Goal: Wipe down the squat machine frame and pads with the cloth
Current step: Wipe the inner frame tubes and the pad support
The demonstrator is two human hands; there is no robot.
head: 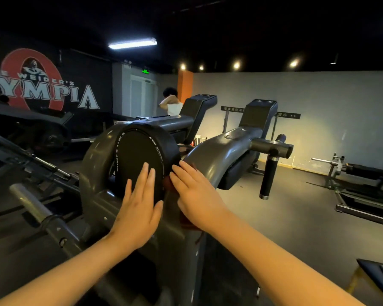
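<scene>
Two bare forearms reach in from 6 o'clock to the squat machine. The dark red cloth is mostly hidden under the right grip. Only a fold shows below the palm, with a scrap by the fingertips. It lies against the grey frame, just at 3 o'clock of a black disc. The right grip is released, its fingers laid out nearly straight and pressing the cloth onto the metal. Whether the thumb pinches the fabric cannot be told.

The left grip is also released. It rests flat on the lower face of the disc, fingers together and pointing to 12 o'clock, thumb spread toward the right grip. The two hands sit just beside each other without touching.

A grey ring of the frame curves round the disc from 9 o'clock. A dark pad hangs beneath the frame arm at 3 o'clock. Past it a black handle points down from a crossbar. Two padded uprights rise at 1 o'clock.

A steel bar juts out at 9 o'clock. A person in a white top stands far back at 12 o'clock, partly hidden by the machine. A painted wall logo fills 10 o'clock, and another machine sits on the floor at 3 o'clock.
</scene>
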